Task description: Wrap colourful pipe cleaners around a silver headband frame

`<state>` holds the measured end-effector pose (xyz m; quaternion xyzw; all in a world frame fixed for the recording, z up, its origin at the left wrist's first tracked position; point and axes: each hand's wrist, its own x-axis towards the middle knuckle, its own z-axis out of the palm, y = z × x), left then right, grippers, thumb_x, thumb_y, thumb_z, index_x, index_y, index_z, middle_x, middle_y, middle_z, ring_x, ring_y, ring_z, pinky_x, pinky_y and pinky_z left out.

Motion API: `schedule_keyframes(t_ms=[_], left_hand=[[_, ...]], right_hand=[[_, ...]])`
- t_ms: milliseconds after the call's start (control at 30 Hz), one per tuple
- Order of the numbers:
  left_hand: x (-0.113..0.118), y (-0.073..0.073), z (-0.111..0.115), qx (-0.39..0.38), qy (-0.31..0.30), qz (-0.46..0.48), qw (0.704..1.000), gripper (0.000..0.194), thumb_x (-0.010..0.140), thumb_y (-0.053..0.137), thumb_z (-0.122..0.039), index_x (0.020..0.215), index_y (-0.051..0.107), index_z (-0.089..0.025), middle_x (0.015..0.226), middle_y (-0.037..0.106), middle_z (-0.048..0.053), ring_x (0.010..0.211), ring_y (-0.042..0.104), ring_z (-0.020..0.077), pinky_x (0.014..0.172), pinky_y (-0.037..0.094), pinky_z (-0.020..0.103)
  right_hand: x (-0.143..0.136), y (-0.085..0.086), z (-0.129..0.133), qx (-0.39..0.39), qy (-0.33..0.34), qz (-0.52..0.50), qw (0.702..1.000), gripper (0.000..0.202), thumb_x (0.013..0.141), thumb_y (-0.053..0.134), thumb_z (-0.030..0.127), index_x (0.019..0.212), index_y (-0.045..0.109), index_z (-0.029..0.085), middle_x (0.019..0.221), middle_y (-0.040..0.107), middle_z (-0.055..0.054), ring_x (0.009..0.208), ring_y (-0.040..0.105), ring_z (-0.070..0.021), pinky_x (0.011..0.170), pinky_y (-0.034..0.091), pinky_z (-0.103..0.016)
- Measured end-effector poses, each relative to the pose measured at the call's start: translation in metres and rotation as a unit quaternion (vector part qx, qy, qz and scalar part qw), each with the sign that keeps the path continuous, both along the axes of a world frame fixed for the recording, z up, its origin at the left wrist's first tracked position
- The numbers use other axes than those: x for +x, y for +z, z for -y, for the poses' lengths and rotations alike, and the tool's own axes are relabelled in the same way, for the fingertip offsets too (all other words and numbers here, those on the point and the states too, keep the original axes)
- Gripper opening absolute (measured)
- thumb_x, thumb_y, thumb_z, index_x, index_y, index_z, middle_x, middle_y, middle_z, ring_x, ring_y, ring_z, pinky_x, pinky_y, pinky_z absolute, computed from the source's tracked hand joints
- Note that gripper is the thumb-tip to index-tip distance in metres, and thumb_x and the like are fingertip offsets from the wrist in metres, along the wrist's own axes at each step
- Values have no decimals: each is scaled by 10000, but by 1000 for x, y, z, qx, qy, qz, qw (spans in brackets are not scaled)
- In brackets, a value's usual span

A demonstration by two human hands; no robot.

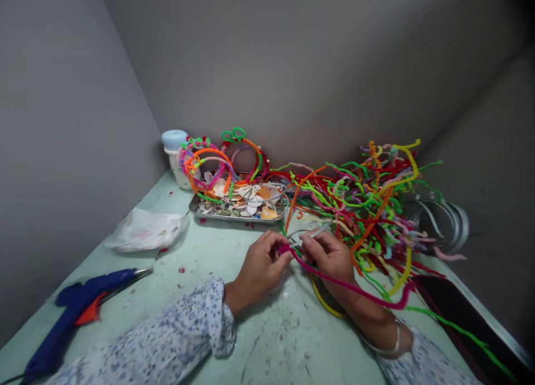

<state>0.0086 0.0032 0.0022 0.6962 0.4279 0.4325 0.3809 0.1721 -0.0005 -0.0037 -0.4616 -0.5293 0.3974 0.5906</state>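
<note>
My left hand (261,269) pinches a magenta pipe cleaner (355,289) against one end of a thin silvery-grey band (321,229). From there the pipe cleaner's loose length runs right, across my right wrist, to a curled tip. Close by on the right, my right hand (332,259) grips the same band between thumb and fingers. The band looks like a plain headband, but my fingers hide part of it. Just behind and to the right lies a large tangled heap of coloured pipe cleaners (363,201).
At the back, a metal tray (238,218) holds shells, with pipe-cleaner-wrapped headbands (209,156) around it. A blue-lidded bottle (174,140) stands behind. Leftward lie a plastic packet (146,232) and a blue glue gun (79,301). Metal bands (455,226) and a dark phone-like slab (455,307) are at right.
</note>
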Motion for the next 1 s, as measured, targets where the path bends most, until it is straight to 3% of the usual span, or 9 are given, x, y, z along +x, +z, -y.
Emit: schedule_keyframes(t_ms=[300, 600, 1000], left_hand=[[0, 0, 2, 7, 11, 7, 1000, 60, 839, 611, -218, 859, 610, -161, 786, 575, 3, 696, 508, 129, 648, 402, 245], [0, 2, 3, 11, 23, -11, 1000, 74, 864, 589, -241, 867, 604, -168, 800, 578, 7, 717, 513, 136, 648, 396, 249], [-1, 2, 3, 5, 23, 0, 1000, 119, 897, 542, -274, 843, 584, -176, 806, 584, 15, 763, 527, 154, 692, 406, 262]], right_hand=[[-2, 8, 2, 11, -22, 13, 1000, 247, 788, 704, 403, 688, 667, 180, 624, 608, 3, 579, 543, -130, 551, 452, -243], [-1, 3, 0, -24, 4, -32, 999, 230, 797, 701, 394, 728, 676, 176, 566, 587, 24, 487, 501, -109, 481, 417, -231], [-2, 6, 2, -13, -3, 7, 1000, 276, 786, 712, 438, 724, 675, 171, 582, 611, 10, 485, 539, -120, 487, 440, -242]])
